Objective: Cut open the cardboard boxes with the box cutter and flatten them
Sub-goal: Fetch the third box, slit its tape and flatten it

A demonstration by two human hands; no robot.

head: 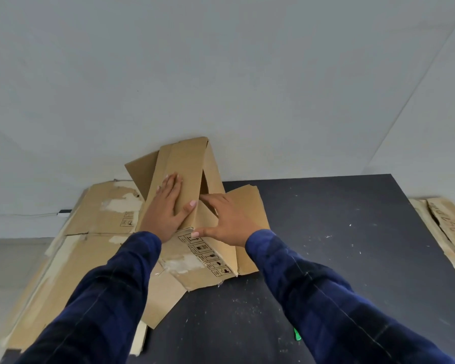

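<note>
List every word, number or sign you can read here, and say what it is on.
On the box: a column of black handling pictograms; captions too small to read.
On the flattened cardboard at left: two pictograms, blurred.
On the cardboard scrap at right: handwritten marks, illegible.

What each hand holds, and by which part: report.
Nothing is held: left hand presses flat on the raised panel of the cardboard box, right hand on its side flap.

A half-folded box (187,169) lies on flattened cardboard (90,232) at the table's (326,245) left.
</note>
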